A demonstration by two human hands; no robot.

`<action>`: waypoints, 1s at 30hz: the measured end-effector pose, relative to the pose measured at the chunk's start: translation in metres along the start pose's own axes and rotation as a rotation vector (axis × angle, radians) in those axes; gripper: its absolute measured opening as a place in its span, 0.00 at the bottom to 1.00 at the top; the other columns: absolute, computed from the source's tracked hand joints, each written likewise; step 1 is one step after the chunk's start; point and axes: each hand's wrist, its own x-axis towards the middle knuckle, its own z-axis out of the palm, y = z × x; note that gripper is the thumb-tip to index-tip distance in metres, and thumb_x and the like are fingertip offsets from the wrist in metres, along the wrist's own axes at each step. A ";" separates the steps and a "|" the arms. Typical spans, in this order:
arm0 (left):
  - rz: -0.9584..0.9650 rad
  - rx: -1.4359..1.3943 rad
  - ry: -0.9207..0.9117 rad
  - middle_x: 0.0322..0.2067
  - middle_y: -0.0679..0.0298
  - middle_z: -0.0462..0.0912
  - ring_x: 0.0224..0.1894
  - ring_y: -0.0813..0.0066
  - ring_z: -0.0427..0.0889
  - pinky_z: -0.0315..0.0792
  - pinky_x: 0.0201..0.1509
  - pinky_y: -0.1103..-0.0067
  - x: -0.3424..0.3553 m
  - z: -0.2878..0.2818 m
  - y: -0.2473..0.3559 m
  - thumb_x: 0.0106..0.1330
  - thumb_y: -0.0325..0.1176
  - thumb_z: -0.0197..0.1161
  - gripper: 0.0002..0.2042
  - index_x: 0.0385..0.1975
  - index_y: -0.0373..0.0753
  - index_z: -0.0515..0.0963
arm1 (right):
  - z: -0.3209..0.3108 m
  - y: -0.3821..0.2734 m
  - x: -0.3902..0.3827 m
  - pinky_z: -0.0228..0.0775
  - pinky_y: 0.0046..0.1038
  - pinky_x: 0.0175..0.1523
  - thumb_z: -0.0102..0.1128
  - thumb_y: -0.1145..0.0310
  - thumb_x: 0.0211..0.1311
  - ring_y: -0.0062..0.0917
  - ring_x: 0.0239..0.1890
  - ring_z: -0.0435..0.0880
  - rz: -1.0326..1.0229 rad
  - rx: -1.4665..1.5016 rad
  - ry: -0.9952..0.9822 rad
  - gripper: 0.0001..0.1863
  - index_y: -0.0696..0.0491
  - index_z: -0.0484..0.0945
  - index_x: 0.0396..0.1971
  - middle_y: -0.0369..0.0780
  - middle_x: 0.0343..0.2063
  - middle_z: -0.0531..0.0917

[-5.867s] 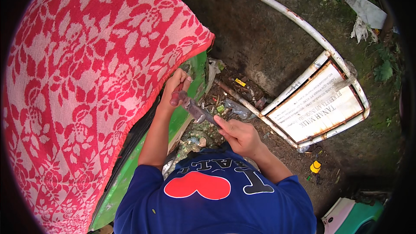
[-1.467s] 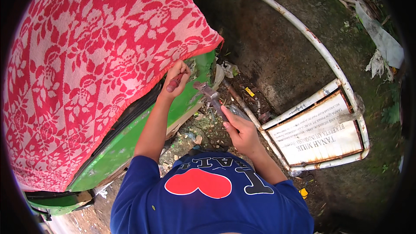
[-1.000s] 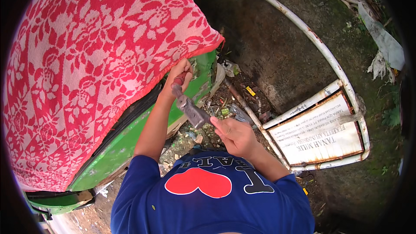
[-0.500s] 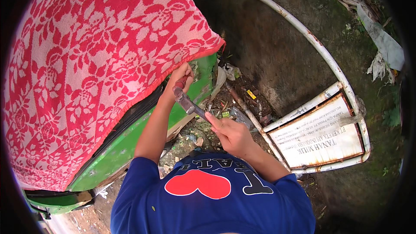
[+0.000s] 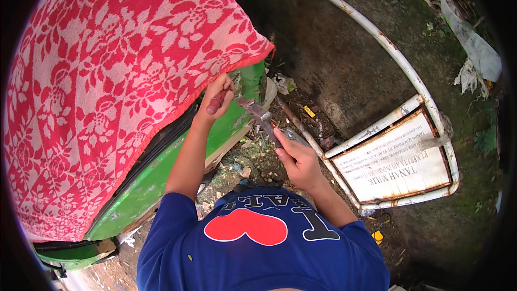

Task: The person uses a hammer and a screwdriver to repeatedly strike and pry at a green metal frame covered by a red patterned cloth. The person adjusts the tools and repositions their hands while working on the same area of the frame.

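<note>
My left hand (image 5: 218, 89) is closed around a red-handled tool (image 5: 214, 106), perhaps a chisel, held at the chipped green panel (image 5: 221, 140) just below the hem of a red-and-pink floral cloth (image 5: 124, 64). The tool's far end is hidden by my fingers. My right hand (image 5: 299, 161) grips a hammer (image 5: 253, 109) by its dark handle, with the metal head a short way right of the red handle, apart from it.
A rusty white tubular frame (image 5: 401, 56) carrying a white sign panel (image 5: 393, 167) lies on the right against dark mossy concrete (image 5: 323, 54). Litter and rubble (image 5: 245, 172) cover the ground between panel and frame. Torn pale sheeting (image 5: 468, 43) sits at upper right.
Half a second ago the hammer head was at the red handle's end; it has swung away to the right, my right hand with it. My left hand has stayed nearly in place.
</note>
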 end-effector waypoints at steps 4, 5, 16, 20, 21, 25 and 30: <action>-0.022 0.021 -0.010 0.24 0.61 0.68 0.27 0.73 0.62 0.65 0.34 0.78 -0.003 -0.001 -0.004 0.57 0.20 0.53 0.11 0.31 0.39 0.57 | -0.002 0.001 -0.003 0.74 0.29 0.37 0.60 0.77 0.67 0.34 0.28 0.81 0.019 -0.014 -0.010 0.26 0.52 0.74 0.65 0.47 0.33 0.84; -0.037 0.014 -0.016 0.25 0.62 0.68 0.28 0.75 0.62 0.65 0.35 0.79 -0.004 -0.002 -0.005 0.57 0.21 0.52 0.10 0.31 0.39 0.57 | -0.002 0.002 -0.003 0.74 0.29 0.37 0.60 0.77 0.67 0.34 0.28 0.81 0.017 -0.009 -0.008 0.26 0.52 0.74 0.65 0.48 0.33 0.84; -0.215 -0.194 0.086 0.34 0.63 0.74 0.35 0.76 0.69 0.68 0.46 0.78 0.024 0.007 0.002 0.61 0.17 0.52 0.12 0.37 0.41 0.60 | -0.006 -0.009 0.009 0.74 0.26 0.39 0.60 0.77 0.66 0.31 0.28 0.81 0.204 0.048 -0.090 0.25 0.53 0.75 0.64 0.48 0.36 0.86; -0.143 -0.141 0.053 0.36 0.64 0.72 0.39 0.76 0.68 0.65 0.50 0.78 0.029 -0.004 -0.007 0.59 0.13 0.48 0.12 0.37 0.40 0.61 | -0.012 -0.006 0.013 0.73 0.26 0.38 0.61 0.77 0.67 0.28 0.28 0.80 0.194 0.052 -0.028 0.25 0.52 0.75 0.64 0.46 0.33 0.85; -0.139 -0.118 0.047 0.36 0.64 0.71 0.40 0.76 0.68 0.65 0.51 0.78 0.029 -0.007 -0.011 0.59 0.13 0.47 0.12 0.36 0.40 0.62 | -0.013 -0.003 0.012 0.73 0.26 0.38 0.61 0.77 0.67 0.26 0.28 0.80 0.205 0.061 -0.006 0.25 0.52 0.75 0.64 0.46 0.32 0.85; -0.167 -0.091 0.030 0.34 0.65 0.67 0.39 0.75 0.67 0.64 0.51 0.78 0.028 -0.010 -0.008 0.57 0.13 0.46 0.12 0.35 0.40 0.63 | -0.020 0.004 0.009 0.69 0.22 0.31 0.60 0.77 0.67 0.16 0.24 0.76 0.297 0.123 0.048 0.26 0.51 0.74 0.66 0.39 0.27 0.82; -0.173 0.025 -0.004 0.34 0.66 0.67 0.39 0.75 0.66 0.64 0.49 0.78 0.027 -0.006 -0.009 0.58 0.15 0.47 0.11 0.35 0.39 0.63 | -0.021 0.010 0.006 0.66 0.20 0.28 0.59 0.77 0.68 0.13 0.20 0.72 0.312 0.118 0.099 0.26 0.52 0.74 0.66 0.33 0.22 0.78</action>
